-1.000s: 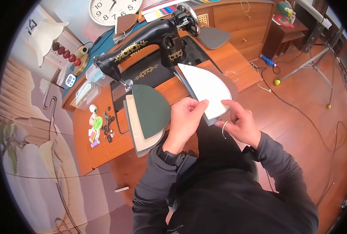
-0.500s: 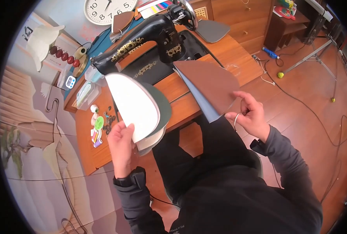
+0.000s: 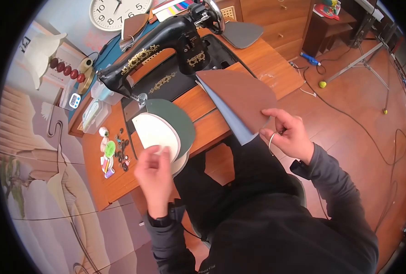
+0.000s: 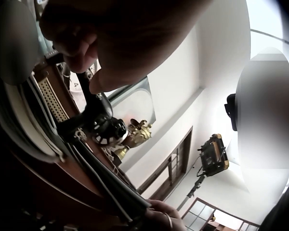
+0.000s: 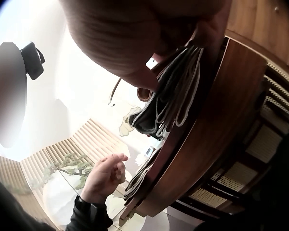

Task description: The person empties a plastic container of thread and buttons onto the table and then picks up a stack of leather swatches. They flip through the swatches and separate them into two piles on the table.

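Note:
My right hand (image 3: 290, 136) pinches the lower corner of a stack of half-round sheets, with a brown one (image 3: 242, 93) on top and a blue-grey one (image 3: 232, 121) showing beneath. A thin, pale, curved ring-like piece (image 3: 270, 144) sticks out by its fingers. On the table a white half-round piece (image 3: 155, 132) lies over a dark green one (image 3: 182, 119), with paler layers under them. Just past the white piece's near end is my left hand (image 3: 155, 176), its fingers loosely curled. In the right wrist view that left hand (image 5: 103, 180) holds nothing.
A black sewing machine (image 3: 143, 57) stands at the back of the wooden table (image 3: 125, 182). Buttons (image 3: 122, 148) and small spools lie at the left, near clear plastic boxes (image 3: 95, 114). A grey flat piece (image 3: 243, 34) lies at the back right.
The left hand took the white piece from the right-hand stack, carried it left and laid it on the green pile, letting go. The brown sheet now tops the right hand's stack.

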`<action>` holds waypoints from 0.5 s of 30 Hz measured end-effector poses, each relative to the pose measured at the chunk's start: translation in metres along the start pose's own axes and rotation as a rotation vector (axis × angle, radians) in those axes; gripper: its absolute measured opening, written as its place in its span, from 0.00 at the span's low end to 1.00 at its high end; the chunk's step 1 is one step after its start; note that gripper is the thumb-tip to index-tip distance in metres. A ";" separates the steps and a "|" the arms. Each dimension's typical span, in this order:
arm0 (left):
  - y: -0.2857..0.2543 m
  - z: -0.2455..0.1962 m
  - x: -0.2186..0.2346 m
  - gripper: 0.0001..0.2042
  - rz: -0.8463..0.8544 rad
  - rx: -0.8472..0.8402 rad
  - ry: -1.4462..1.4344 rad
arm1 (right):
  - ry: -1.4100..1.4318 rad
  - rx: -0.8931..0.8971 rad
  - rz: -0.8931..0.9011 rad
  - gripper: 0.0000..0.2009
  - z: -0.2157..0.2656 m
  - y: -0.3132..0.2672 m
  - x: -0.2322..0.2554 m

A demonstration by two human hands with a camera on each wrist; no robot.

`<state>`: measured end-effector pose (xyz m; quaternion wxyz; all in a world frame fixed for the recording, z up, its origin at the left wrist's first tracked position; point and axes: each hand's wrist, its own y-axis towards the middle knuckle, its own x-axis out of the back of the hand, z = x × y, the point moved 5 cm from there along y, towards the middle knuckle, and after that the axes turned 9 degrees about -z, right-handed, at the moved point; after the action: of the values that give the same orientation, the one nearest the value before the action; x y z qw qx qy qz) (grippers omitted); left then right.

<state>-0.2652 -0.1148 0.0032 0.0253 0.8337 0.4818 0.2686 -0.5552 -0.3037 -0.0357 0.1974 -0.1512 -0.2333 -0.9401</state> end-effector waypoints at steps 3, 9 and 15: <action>-0.023 -0.025 -0.043 0.05 0.212 0.062 -0.147 | 0.029 0.048 0.000 0.18 0.007 0.004 -0.004; -0.040 -0.044 -0.110 0.09 0.452 0.040 -0.217 | -0.010 0.164 -0.210 0.08 0.013 0.021 0.002; -0.036 -0.036 -0.140 0.12 0.483 0.108 -0.262 | 0.451 -0.210 -0.223 0.07 0.000 0.047 0.016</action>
<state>-0.3655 -0.2176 -0.0367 -0.0219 0.9522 0.2754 0.1306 -0.5484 -0.3464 -0.0122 0.1230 0.0688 -0.0997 -0.9850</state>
